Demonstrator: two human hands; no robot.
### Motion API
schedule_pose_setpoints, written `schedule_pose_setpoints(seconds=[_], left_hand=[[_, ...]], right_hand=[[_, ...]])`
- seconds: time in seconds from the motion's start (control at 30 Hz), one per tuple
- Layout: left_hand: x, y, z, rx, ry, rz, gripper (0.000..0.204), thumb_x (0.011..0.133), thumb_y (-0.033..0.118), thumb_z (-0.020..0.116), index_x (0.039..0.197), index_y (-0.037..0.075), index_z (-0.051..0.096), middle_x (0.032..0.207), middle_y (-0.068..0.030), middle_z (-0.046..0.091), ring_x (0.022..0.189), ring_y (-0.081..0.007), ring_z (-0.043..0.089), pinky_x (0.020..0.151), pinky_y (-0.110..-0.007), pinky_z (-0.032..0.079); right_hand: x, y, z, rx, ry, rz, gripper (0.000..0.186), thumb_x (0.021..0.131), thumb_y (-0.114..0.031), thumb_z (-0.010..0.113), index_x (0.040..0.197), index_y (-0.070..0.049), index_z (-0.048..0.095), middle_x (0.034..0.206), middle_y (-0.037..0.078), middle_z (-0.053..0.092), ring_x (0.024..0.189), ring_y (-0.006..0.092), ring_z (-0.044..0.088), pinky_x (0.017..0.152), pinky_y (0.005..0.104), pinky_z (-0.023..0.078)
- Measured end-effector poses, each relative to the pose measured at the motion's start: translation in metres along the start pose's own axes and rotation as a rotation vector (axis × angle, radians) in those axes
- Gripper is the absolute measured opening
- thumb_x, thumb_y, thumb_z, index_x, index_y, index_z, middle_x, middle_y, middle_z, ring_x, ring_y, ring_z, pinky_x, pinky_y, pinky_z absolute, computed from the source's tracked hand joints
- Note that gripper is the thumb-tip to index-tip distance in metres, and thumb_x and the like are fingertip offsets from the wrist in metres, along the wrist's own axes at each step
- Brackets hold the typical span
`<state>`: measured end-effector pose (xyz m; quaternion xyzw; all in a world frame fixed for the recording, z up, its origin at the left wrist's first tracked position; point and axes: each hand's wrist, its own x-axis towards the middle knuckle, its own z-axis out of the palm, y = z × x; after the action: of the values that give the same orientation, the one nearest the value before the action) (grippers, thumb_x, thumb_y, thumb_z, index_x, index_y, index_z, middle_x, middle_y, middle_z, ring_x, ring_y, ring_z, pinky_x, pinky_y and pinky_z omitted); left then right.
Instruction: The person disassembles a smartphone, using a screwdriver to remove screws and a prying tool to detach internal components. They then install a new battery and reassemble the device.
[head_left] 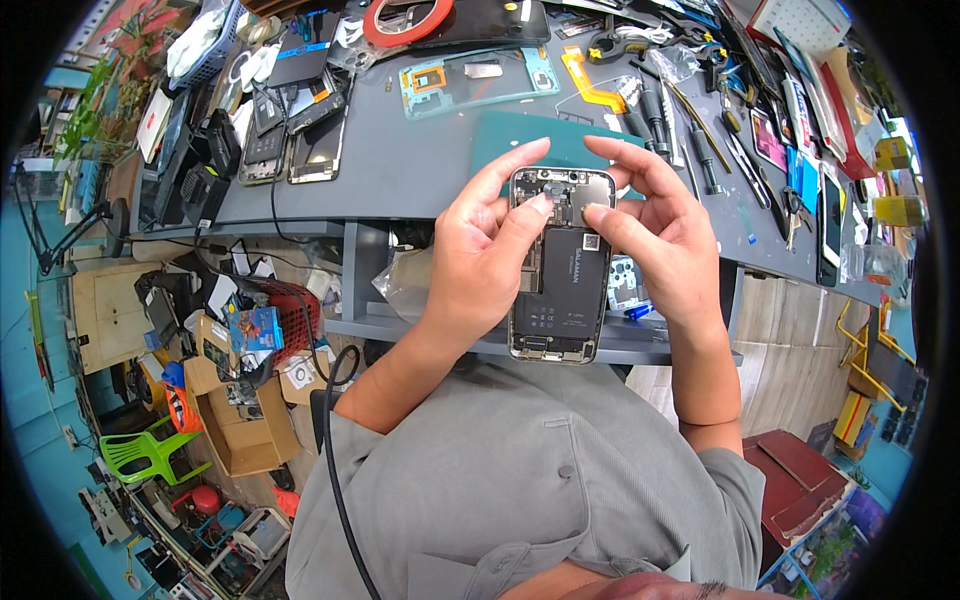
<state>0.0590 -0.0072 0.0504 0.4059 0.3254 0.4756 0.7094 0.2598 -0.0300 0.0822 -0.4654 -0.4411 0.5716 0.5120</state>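
Observation:
An opened smartphone (562, 265) is held upright between both hands, over the front edge of the bench, its inner parts facing me. A black battery (570, 285) fills much of its lower half; the circuit board and camera area lie at the top. My left hand (487, 240) grips the phone's left side, its thumb pressed on the upper board. On the other side my right hand (665, 235) grips the frame, thumb on the upper right corner area. Both index fingers reach up past the top edge. Beyond the phone lies a teal mat (510, 135).
A light blue phone frame (415, 100), an orange flex cable (592, 85) and a red tape roll (400, 30) lie farther back. Screwdrivers (655, 110) and tweezers (742, 155) crowd the right side. Phone parts (320, 145) sit at left. A black cable (328, 450) hangs beside my left arm.

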Motion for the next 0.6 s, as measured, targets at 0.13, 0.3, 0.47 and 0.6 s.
schedule_pose_setpoints(seconds=[0.13,0.3,0.47,0.6], left_hand=[[-0.003,0.001,0.003,0.067,0.034,0.02,0.053,0.113,0.003,0.061,0.165,-0.002,0.053,0.126,-0.0139,0.081,0.104,-0.0098,0.077,0.09,-0.025,0.062],[-0.001,0.002,0.003,0.061,-0.019,0.027,0.055,0.112,0.001,0.062,0.166,-0.001,0.052,0.119,-0.0015,0.076,0.093,0.0006,0.064,0.08,-0.02,0.054],[-0.001,-0.004,-0.006,0.03,-0.047,0.015,0.052,0.115,0.003,0.061,0.166,0.003,0.053,0.114,0.0007,0.073,0.089,0.0014,0.06,0.076,-0.02,0.051],[0.001,-0.009,-0.003,0.088,-0.021,0.049,0.05,0.115,0.003,0.061,0.165,0.004,0.054,0.112,-0.0002,0.074,0.085,0.0014,0.059,0.071,-0.021,0.05]], right_hand=[[-0.001,0.001,-0.001,-0.033,0.002,-0.007,0.059,0.1,0.006,0.076,0.157,-0.001,0.062,0.121,0.0,0.057,0.089,0.0035,0.068,0.075,0.0213,0.054],[-0.002,0.001,-0.003,-0.086,0.056,0.022,0.061,0.098,0.006,0.077,0.156,-0.001,0.063,0.122,0.001,0.058,0.087,0.0026,0.065,0.075,0.0197,0.05],[0.0,0.001,0.001,-0.127,0.057,-0.016,0.061,0.097,0.007,0.076,0.156,0.002,0.062,0.121,0.003,0.06,0.085,0.0028,0.064,0.071,0.0185,0.05],[0.0,0.0,0.002,-0.098,0.052,-0.02,0.06,0.098,0.007,0.075,0.156,0.002,0.062,0.121,0.003,0.06,0.085,0.0027,0.064,0.07,0.0183,0.051]])
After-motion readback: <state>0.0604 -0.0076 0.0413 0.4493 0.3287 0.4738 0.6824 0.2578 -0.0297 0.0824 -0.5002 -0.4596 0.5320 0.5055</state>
